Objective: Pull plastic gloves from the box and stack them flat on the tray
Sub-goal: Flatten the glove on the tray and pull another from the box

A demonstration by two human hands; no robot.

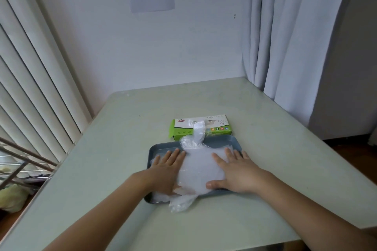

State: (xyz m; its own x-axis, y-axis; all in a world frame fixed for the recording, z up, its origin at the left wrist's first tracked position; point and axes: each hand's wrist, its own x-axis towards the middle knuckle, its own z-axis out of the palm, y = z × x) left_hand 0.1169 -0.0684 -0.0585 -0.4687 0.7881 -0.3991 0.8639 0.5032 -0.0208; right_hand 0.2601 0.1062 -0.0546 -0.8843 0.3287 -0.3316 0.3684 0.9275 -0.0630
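A low stack of thin, clear plastic gloves (199, 167) lies flat across the middle of a shallow, blue-grey rectangular tray (222, 142) and covers most of its floor. One crumpled glove end (179, 204) spills out past the tray's near rim. A flat green-and-white cardboard glove box (216, 128) lies just behind the tray's far rim, top face up. A translucent glove (199, 130) sticks out of its opening and drapes forward over the rim, reaching the stack's wrinkled far edge.

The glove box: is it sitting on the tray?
No, the box stands on the table, behind the tray's far rim.
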